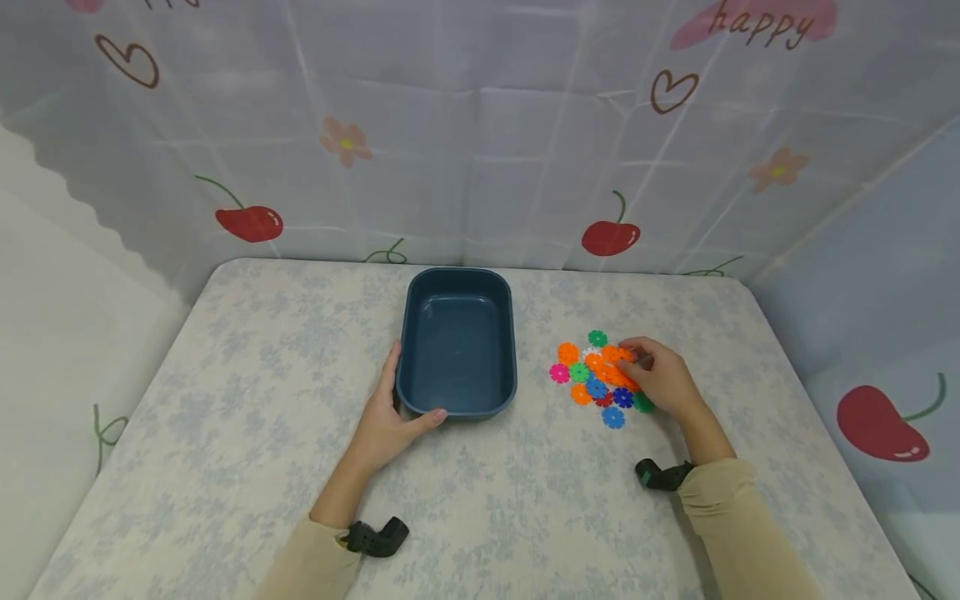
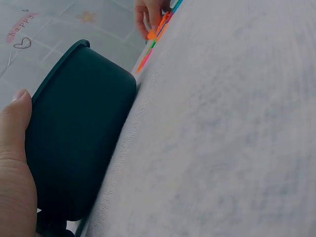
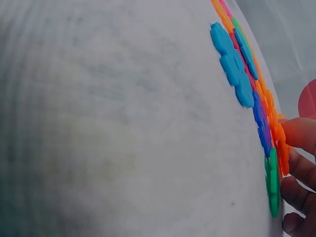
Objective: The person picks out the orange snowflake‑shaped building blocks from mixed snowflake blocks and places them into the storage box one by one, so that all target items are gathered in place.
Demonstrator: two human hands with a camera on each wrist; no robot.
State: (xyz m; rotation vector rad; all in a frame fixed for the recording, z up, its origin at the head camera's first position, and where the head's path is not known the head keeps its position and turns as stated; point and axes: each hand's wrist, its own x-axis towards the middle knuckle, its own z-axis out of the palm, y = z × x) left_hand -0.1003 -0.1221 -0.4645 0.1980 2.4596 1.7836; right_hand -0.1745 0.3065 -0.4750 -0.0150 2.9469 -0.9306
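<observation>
A deep dark-blue plastic basin (image 1: 457, 414) stands on the table with its inside bare. My left hand (image 1: 384, 429) rests against its near left corner, fingers along the left wall and thumb at the front rim. In the left wrist view the thumb (image 2: 15, 128) lies straight against the outer wall. To the right of the basin lies a pile of flower-shaped plastic discs (image 1: 596, 388) in orange, green, blue, pink, red and white. My right hand (image 1: 663, 379) pinches an orange disc (image 1: 624, 356) at the pile's right side; its fingertips partly hide the disc.
A pale floral cloth (image 1: 300, 333) covers the table. Behind it hangs a white curtain (image 1: 465, 167) printed with cherries, hearts and flowers. Black wrist cameras sit on the left wrist (image 1: 378, 537) and the right wrist (image 1: 663, 475).
</observation>
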